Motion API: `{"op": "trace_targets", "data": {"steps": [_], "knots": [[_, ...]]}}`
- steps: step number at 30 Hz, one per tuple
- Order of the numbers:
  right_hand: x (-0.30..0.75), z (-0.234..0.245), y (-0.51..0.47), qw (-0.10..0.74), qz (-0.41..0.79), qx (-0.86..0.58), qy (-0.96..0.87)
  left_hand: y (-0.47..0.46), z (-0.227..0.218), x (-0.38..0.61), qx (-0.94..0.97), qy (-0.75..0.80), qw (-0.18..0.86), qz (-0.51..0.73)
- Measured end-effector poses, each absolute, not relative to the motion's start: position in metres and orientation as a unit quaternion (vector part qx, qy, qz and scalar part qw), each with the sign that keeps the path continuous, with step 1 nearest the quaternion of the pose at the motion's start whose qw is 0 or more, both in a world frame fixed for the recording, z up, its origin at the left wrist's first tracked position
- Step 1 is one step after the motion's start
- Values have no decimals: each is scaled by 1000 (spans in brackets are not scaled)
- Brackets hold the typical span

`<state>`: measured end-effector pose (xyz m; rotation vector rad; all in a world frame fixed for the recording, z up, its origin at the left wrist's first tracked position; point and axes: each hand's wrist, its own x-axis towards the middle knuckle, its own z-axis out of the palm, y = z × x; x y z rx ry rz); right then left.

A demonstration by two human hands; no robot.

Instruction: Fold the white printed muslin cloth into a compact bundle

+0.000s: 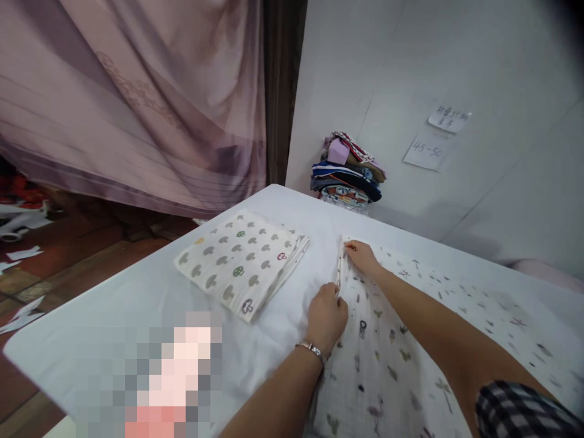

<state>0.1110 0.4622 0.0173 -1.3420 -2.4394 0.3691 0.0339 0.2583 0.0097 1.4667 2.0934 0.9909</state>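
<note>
A thin white printed cloth point(378, 340) with small dark and green figures is spread over the right part of the white table. My left hand point(326, 319), with a bracelet at the wrist, pinches the cloth's left edge. Farther along the same edge, near its far corner, my right hand point(362, 257) grips the cloth between thumb and fingers. To the left of both hands lies a folded white cloth with mushroom prints point(237, 258), its layered edges facing right. My right forearm hides some of the spread cloth.
The white table point(137, 292) has a rounded near-left corner. Behind its far edge, a stack of folded fabrics point(347, 170) stands by the wall. Two paper notes point(426, 152) hang there. A pink curtain point(182, 91) drapes at the left. A blurred patch covers the lower left.
</note>
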Motion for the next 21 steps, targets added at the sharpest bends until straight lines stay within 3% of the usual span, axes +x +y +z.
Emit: {"op": "trace_targets", "data": {"steps": [6, 11, 21], "knots": [[126, 28, 439, 80, 201, -398, -891, 258, 13, 35, 516, 754, 205, 350], [130, 40, 437, -10, 153, -349, -925, 258, 15, 36, 506, 771, 217, 320], [131, 43, 438, 2, 130, -354, -926, 257, 18, 35, 518, 756, 203, 343]]}}
